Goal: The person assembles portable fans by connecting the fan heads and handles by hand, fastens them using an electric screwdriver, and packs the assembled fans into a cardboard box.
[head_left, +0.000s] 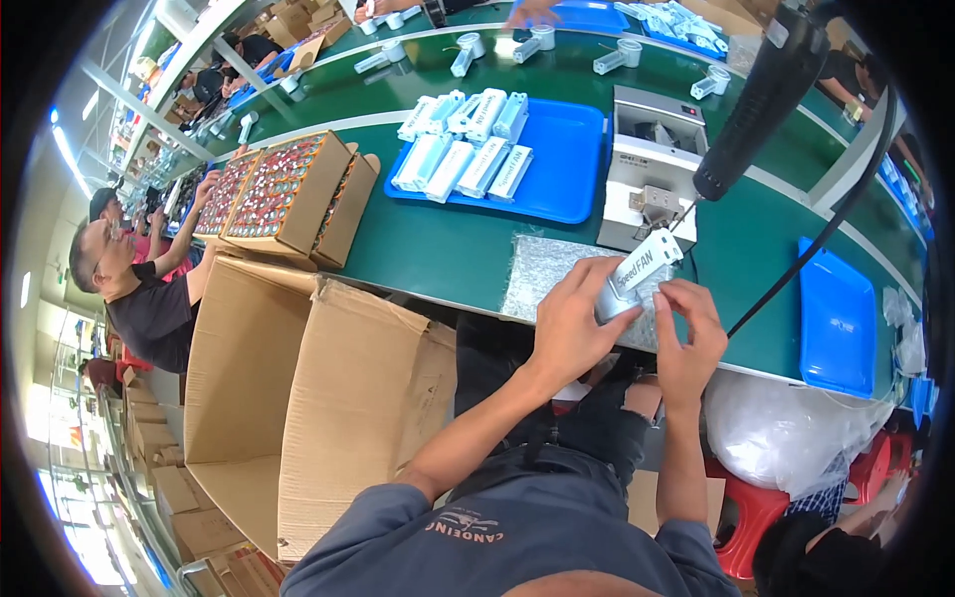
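My left hand [577, 323] is closed around a white handheld fan housing [642, 267], with its printed handle slanting up to the right. Close by on the right, my right hand [691, 333] has thumb and forefinger pinched at the housing's side; whatever is between them is too small to make out. A black electric screwdriver [748, 119] hangs above, its thin bit pointing down near the handle's far end. Just behind the housing stands a grey box-shaped screw feeder [652, 164]. Under my hands lies a bubble-wrap mat [532, 279].
A blue tray [562, 184] carries several white handle parts. Cartons of small parts [284, 189] stand left, above a large open cardboard box [348, 398]. Another blue tray [836, 323] lies right. White fan housings [617, 58] line the green belt behind. A co-worker [139, 279] sits left.
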The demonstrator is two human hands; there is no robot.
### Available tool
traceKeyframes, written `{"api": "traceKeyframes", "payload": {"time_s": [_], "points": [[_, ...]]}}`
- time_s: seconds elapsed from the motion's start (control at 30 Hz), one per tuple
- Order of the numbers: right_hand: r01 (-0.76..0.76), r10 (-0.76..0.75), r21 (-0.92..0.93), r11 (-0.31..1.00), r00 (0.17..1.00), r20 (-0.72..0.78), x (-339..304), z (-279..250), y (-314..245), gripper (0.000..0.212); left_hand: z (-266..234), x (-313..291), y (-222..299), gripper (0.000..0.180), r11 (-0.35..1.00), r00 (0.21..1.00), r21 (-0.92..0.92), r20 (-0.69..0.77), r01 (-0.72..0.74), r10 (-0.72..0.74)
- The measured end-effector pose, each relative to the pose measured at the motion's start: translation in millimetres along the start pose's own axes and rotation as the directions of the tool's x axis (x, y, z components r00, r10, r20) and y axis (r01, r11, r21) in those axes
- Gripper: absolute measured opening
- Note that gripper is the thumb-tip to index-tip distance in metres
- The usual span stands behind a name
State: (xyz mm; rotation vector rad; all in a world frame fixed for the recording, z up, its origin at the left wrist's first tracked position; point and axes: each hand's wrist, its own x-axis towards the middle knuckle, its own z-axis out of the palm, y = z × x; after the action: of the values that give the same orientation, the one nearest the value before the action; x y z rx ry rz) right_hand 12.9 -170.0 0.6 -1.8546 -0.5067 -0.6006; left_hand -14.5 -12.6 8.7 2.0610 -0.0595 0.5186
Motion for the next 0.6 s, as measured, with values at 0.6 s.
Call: {"api": "traceKeyframes", "payload": {"time_s": [0.6], "points": [[-0.370,0.334,0.165,0.914,0.919,0.211,-6,11,12,0.027,-11,-12,-13,0.065,0.951,0.967,0.189,-0.017,-0.246,0.254]]}}
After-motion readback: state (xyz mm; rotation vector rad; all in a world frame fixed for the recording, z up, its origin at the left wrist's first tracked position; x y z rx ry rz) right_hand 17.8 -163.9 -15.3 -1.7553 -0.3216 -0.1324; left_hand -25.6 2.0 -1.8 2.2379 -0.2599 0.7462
